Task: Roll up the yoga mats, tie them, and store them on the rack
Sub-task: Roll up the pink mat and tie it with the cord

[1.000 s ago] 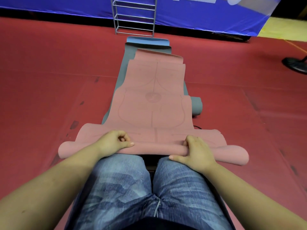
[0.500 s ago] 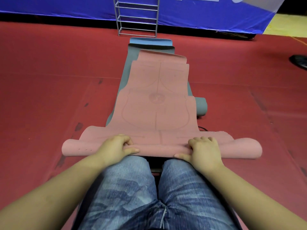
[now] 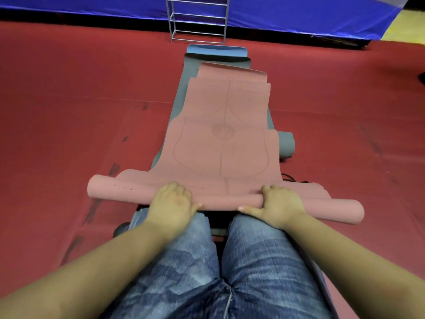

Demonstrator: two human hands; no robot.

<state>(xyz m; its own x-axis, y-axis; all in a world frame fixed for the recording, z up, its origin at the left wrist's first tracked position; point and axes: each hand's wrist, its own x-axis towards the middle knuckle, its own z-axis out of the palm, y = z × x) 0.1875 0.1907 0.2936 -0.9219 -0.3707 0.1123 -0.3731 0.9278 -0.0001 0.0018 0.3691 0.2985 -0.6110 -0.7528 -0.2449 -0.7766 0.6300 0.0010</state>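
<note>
Two hands [image 3: 226, 203] on one pink mat [image 3: 222, 143] roll — one rack [image 3: 197, 19].

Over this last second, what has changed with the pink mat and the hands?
Both hands, left and right, pushed the pink mat roll forward, away from the knees; the roll grew thicker and the fingers shifted over its top. The grey mat underneath, the blue mat and the metal rack stayed put.

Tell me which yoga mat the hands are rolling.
The pink yoga mat, topmost of the stack. Both the left hand and right hand grip its rolled end; the grey and blue mats lie flat beneath.
</note>
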